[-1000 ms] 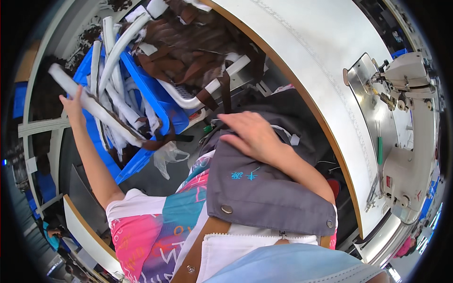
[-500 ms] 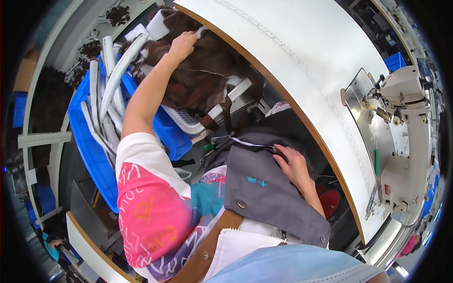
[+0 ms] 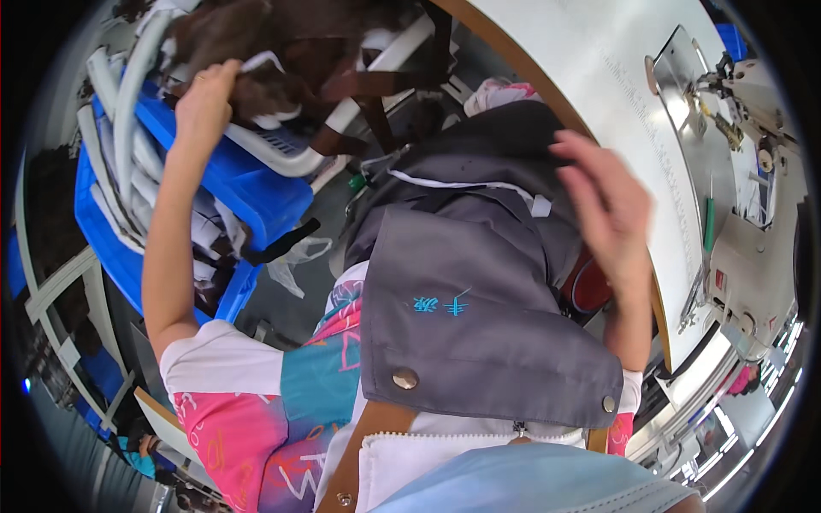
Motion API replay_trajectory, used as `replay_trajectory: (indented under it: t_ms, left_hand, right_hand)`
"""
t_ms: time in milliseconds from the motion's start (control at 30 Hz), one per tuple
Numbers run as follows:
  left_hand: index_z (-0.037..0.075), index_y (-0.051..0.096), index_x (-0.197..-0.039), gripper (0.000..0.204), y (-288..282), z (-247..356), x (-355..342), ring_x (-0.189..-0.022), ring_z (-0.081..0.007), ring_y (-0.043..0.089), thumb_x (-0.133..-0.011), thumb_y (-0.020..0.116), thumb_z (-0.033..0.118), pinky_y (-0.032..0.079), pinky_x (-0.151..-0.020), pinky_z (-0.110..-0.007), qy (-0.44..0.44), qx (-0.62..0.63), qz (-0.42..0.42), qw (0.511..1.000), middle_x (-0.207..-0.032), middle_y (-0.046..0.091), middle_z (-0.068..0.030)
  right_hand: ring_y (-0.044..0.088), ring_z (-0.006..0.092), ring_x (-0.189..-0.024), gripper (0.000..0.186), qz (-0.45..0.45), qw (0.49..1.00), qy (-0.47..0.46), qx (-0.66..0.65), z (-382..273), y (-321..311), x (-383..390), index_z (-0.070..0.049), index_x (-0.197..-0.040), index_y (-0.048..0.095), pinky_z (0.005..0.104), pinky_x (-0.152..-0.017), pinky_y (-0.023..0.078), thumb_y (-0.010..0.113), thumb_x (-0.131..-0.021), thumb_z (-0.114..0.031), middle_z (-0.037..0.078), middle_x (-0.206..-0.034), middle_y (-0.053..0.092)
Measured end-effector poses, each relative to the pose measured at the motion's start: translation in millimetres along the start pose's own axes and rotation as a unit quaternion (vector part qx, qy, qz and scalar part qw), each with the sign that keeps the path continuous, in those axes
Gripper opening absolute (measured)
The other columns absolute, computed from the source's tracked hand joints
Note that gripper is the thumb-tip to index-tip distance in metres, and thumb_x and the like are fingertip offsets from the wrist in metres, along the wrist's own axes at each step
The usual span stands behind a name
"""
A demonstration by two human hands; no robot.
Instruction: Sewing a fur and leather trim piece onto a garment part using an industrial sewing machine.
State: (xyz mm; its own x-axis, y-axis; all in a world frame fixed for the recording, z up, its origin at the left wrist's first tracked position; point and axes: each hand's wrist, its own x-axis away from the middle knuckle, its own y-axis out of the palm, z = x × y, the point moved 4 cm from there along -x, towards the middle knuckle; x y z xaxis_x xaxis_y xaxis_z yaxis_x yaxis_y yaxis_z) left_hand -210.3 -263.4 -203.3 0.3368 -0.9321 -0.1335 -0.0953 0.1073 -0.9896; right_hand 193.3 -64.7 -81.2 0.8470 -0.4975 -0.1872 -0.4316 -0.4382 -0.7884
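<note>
My left hand [image 3: 205, 103] is closed at a pile of brown fabric pieces [image 3: 291, 38] with white bits among them, gripping some of the brown fabric. The pile lies over a white plastic basket [image 3: 274, 154]. Beside it, a blue crate [image 3: 274, 205] holds several long white padded strips [image 3: 128, 120]. My right hand [image 3: 607, 201], slightly blurred, is raised near the table's edge with fingers apart and nothing visible in them. Under it is my grey apron [image 3: 470, 274], with a white strap [image 3: 453, 183] across it.
A white table [image 3: 607, 77] with a wooden edge curves along the right, carrying a sewing machine [image 3: 753, 171] and a green-handled tool [image 3: 709, 222]. A clear plastic bag [image 3: 295, 261] lies below the crate. Another person [image 3: 137, 453] is at the lower left, another [image 3: 742, 380] at the right.
My left hand moved from the white strips into the brown pile, then leftward and lower with some fabric. My right hand rose from the apron toward the table's edge.
</note>
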Motion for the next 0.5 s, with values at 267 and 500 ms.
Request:
replay_trajectory:
  t_ms: [267,500]
  left_hand:
    - [0.009,0.045,-0.133,0.064,-106,76,-22,-0.122,-0.0308,0.046,-0.072,0.056,-0.008,0.041,-0.098,-0.037,0.074,0.091,-0.132,0.984,-0.134,0.047,-0.0117]
    - [-0.001,0.056,-0.117,0.037,-47,221,-59,-0.101,-0.0385,0.056,-0.080,0.053,0.000,0.045,-0.088,-0.042,0.258,0.319,-0.375,0.831,-0.110,0.061,-0.0192]
  right_hand:
    - [0.053,0.0252,-0.109,0.044,0.080,0.974,0.102,0.183,55,-49,24,-0.006,-0.121,0.058,0.0335,-0.092,0.042,0.068,-0.080,-0.016,0.012,-0.122,0.057]
    - [0.040,0.0341,-0.125,0.081,-0.015,0.977,0.050,0.208,58,-42,22,-0.007,-0.133,0.047,0.0431,-0.105,0.029,0.077,-0.065,-0.039,0.015,-0.139,0.042]
